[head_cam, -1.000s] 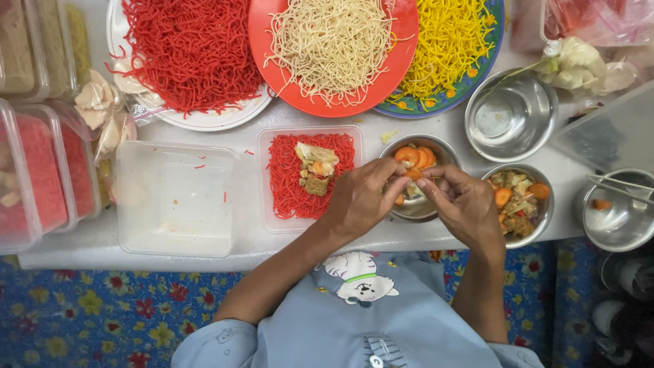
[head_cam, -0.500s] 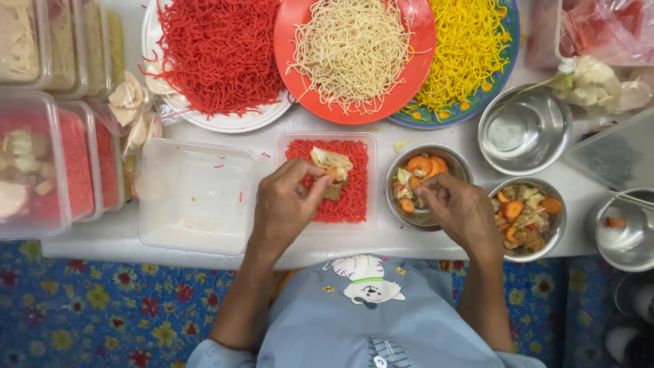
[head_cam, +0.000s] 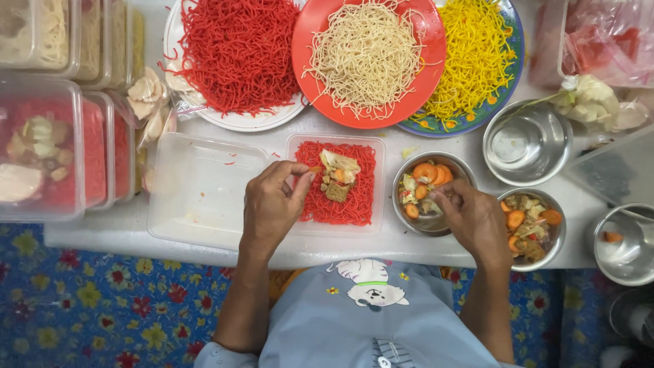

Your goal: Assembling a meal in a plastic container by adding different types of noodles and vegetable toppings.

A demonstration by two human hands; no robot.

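White table [head_cam: 102, 235]: left hand [head_cam: 272, 204] over noodle container [head_cam: 337, 184].

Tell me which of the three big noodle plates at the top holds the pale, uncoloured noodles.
The orange-red plate in the middle. Its noodles are pale beige, while the white plate left of it holds red noodles and the blue-rimmed plate on the right holds yellow ones.

So the clear plastic tub [head_cam: 338, 182] sits flat on the counter, packed with red noodles and topped with a little heap of cabbage, brown chunks and carrot near its far end. Just right of it, a steel bowl [head_cam: 426, 193] holds carrot slices and mixed veg. A small carrot bit [head_cam: 315, 170] is pinched over the tub's left edge.
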